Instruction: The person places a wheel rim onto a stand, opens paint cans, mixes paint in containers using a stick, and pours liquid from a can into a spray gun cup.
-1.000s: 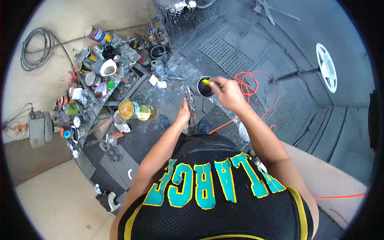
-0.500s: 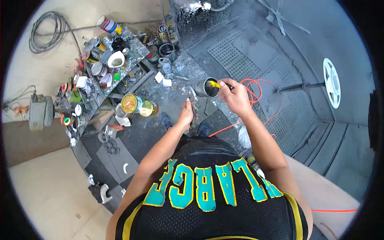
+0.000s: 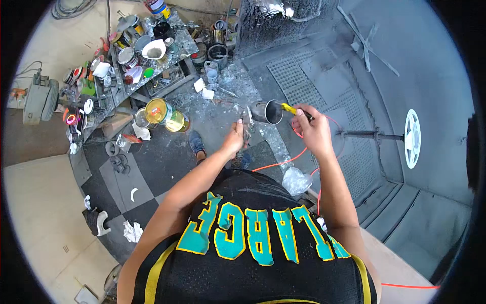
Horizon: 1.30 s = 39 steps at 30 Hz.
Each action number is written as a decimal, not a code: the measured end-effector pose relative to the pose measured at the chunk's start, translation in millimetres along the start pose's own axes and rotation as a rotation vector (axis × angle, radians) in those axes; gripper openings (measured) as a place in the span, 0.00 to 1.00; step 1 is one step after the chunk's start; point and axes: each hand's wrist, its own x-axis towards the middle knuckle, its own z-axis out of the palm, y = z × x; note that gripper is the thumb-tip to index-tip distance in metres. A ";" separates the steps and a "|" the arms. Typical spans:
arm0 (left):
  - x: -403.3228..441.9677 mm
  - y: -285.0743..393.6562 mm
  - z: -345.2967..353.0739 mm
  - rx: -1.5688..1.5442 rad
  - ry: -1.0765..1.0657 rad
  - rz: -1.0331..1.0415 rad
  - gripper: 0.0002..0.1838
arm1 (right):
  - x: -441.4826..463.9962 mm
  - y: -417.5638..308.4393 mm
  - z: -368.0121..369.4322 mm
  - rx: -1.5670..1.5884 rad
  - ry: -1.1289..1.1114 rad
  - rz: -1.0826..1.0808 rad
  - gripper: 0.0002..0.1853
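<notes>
My left hand (image 3: 234, 138) is closed around the body of what looks like a spray gun (image 3: 247, 122), partly hidden by my fingers. Its grey metal cup (image 3: 264, 112) lies tipped on its side, with the dark open mouth facing right. In my right hand (image 3: 316, 130) I pinch a slim yellow and black tool (image 3: 289, 109), whose exact kind I cannot make out. The tool's yellow end points at the cup's mouth, just outside the rim.
A cluttered workbench (image 3: 132, 89) with paint cans stands at the upper left. Stacked yellowish cans (image 3: 161, 112) are left of my hands. An orange hose (image 3: 278, 164) crosses the floor near a clear plastic bag (image 3: 296, 181). A white wheel (image 3: 412, 138) on a bar stands at right.
My right hand has drawn the yellow tool out of the cup, towards the right. The cup is tipped further sideways. My view has shifted, so the surroundings appear moved.
</notes>
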 end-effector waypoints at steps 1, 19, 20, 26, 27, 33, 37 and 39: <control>0.1 0.6 1.0 -0.005 -0.004 0.018 0.31 | -3.8 -6.2 3.3 0.143 0.006 -0.004 0.16; -9.9 3.8 0.9 0.041 0.011 0.021 0.28 | -17.7 -10.5 -14.4 -0.267 0.018 -0.016 0.15; -11.6 4.6 2.4 0.065 0.016 0.023 0.28 | -17.2 -11.2 -14.2 -0.278 0.079 -0.065 0.15; -14.2 4.4 -0.9 0.053 -0.091 0.011 0.29 | -19.7 -15.0 -15.4 -0.399 0.006 -0.009 0.15; -14.2 3.3 0.7 0.038 -0.093 0.019 0.29 | -20.2 -14.7 -11.9 -0.350 0.015 -0.056 0.14; -11.1 2.0 -15.6 -0.013 -0.182 -0.173 0.32 | -18.9 18.3 19.6 -0.370 -0.182 -0.209 0.13; -15.4 -5.5 -22.5 -0.049 -0.179 -0.109 0.34 | -15.0 1.5 31.5 -0.281 -0.018 -0.258 0.13; -19.0 -3.7 -25.8 -0.068 -0.176 -0.102 0.34 | -18.7 0.7 39.8 -0.152 -0.137 -0.264 0.13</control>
